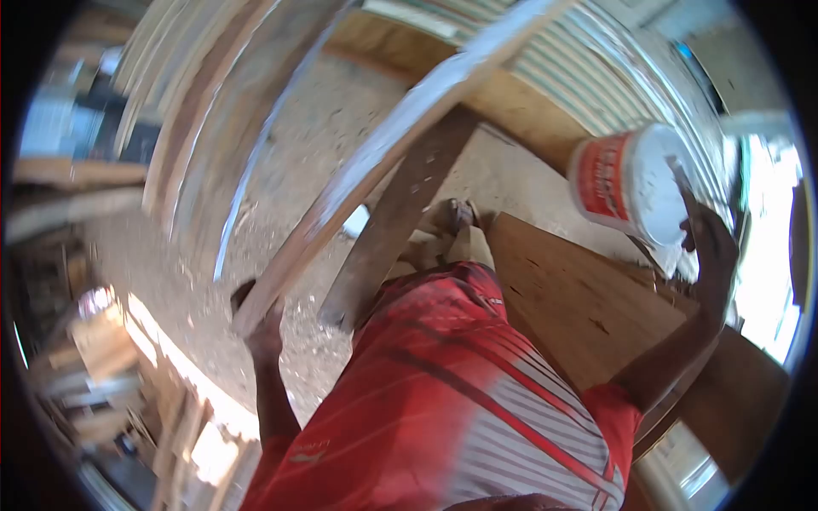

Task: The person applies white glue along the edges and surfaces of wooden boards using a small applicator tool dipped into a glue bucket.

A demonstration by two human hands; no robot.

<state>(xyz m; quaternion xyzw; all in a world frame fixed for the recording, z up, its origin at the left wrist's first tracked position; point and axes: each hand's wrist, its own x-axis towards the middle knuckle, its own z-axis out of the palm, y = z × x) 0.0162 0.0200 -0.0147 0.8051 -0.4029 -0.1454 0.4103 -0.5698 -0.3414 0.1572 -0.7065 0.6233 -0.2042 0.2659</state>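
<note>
My left hand (266,330) is closed around the near end of a long wooden plank (281,277). White, glue-like paste (375,149) coats the plank's upper edge, which slants away to the upper right. In my right hand (711,243) is a thin, flat spreader-like tool (680,177); its exact kind is hard to make out. The tool's blade overlaps the open mouth of a white bucket (643,183) with a red label. The bucket lies tilted, its opening toward my right hand. Whether the blade touches the paste inside cannot be seen.
Beneath the coated plank is a darker board (400,213). Several boards (204,111) with white-smeared edges stand at the upper left. A broad brown wooden panel (579,298) lies beside my legs. Wood scraps (111,349) are piled at the lower left, on sandy ground (170,264).
</note>
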